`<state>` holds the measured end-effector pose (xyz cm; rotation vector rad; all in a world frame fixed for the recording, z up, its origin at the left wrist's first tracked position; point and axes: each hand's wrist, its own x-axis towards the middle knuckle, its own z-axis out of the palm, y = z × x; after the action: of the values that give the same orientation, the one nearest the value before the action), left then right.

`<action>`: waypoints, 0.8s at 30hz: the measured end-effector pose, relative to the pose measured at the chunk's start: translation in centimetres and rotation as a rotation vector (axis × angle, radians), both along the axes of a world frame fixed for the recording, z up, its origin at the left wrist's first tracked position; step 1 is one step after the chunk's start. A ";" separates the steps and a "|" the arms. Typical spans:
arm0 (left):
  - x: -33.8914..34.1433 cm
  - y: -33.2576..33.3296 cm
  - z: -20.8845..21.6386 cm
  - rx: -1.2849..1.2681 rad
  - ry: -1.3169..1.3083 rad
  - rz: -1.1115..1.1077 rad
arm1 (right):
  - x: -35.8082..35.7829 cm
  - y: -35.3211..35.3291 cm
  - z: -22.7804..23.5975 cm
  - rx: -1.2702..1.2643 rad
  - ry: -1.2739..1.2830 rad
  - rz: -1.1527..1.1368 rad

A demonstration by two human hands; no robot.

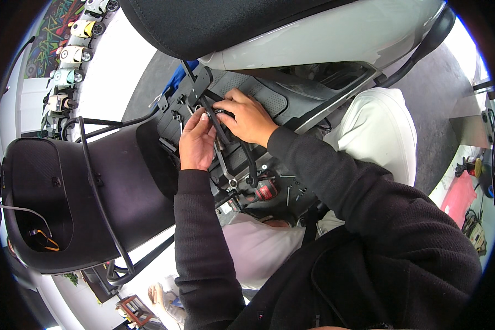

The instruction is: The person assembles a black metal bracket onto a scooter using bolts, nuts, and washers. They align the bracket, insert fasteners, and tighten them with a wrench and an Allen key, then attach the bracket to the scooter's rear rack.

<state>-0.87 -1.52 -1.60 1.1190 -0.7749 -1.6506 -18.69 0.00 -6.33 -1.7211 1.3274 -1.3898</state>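
Just above the frame's centre I see a black cable (221, 127) running over the scooter's dark footboard (269, 102). My right hand (246, 116) curls over it, fingers pinched on the cable's upper end. My left hand (197, 142), fingers bent, grips the cable just beside it. Below lie a red-handled tool (265, 191) and loose screws (294, 192); the black seat (214, 22) fills the top.

Two hands at the scooter: left hand (197, 142); right hand (246, 116); one black cable (221, 129) between them; one black seat (214, 22) above; one red-handled tool (265, 191); about three loose screws (291, 191); six toy scooters (74, 55) in a row, upper left
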 end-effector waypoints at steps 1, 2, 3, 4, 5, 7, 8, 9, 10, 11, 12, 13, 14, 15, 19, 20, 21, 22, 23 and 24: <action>0.0 -0.1 0.0 0.008 0.003 0.003 | 0.0 -0.1 0.0 -0.026 -0.002 0.002; 0.0 -0.1 0.0 0.026 -0.004 0.017 | -0.1 -0.2 0.0 -0.035 0.004 0.001; 0.1 -0.2 -0.1 0.020 0.002 0.006 | -0.2 -0.3 0.0 -0.029 0.019 0.008; 0.1 -0.2 -0.1 0.025 -0.002 0.006 | -0.4 -0.5 0.0 -0.014 -0.003 0.034; 0.2 -0.3 -0.1 0.035 -0.011 0.013 | -0.6 -0.8 0.1 0.015 -0.014 0.068; 0.4 -0.4 -0.1 0.037 0.004 -0.015 | -1.1 -1.3 0.3 0.052 -0.017 0.127; 0.5 -0.5 -0.1 0.032 0.018 -0.037 | -1.4 -1.6 0.4 0.058 -0.006 0.152; 0.6 -0.5 -0.1 0.043 0.009 -0.059 | -1.6 -1.8 0.5 0.060 0.005 0.169; 0.8 -0.7 -0.1 0.046 0.008 -0.093 | -1.7 -1.9 0.6 0.073 0.039 0.179; 1.0 -0.7 -0.2 0.049 0.008 -0.127 | -1.8 -1.9 0.7 0.064 0.047 0.173; 1.1 -0.9 -0.3 0.056 0.029 -0.119 | -1.8 -1.9 0.8 0.056 0.055 0.167; 1.2 -1.0 -0.5 0.064 0.050 -0.110 | -1.8 -1.8 0.8 0.047 0.068 0.164; 1.3 -1.1 -0.6 0.079 0.072 -0.099 | -1.7 -1.7 0.8 0.042 0.074 0.148; 1.4 -1.2 -0.7 0.073 0.093 -0.114 | -1.7 -1.5 0.8 0.035 0.085 0.134; 1.6 -1.5 -1.0 0.078 0.142 -0.151 | -1.5 -1.1 0.8 0.012 0.084 0.078; 1.7 -1.5 -1.0 0.079 0.144 -0.155 | -1.5 -1.0 0.9 0.005 0.047 0.067; 1.7 -1.4 -1.0 0.080 0.151 -0.145 | -1.5 -1.0 1.0 0.031 0.026 0.077; 1.7 -1.4 -0.9 0.081 0.157 -0.135 | -1.6 -1.0 1.2 0.055 0.004 0.071; 1.7 -1.3 -0.9 0.084 0.172 -0.133 | -1.7 -0.9 1.4 0.043 0.041 0.083; 1.6 -1.4 -0.8 0.118 0.162 -0.075 | -1.7 -0.8 1.6 0.031 0.076 0.079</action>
<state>0.77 -2.95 -2.43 1.0330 -0.6291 -1.8450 -20.40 -0.76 -4.76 -1.8018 1.2993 -1.2658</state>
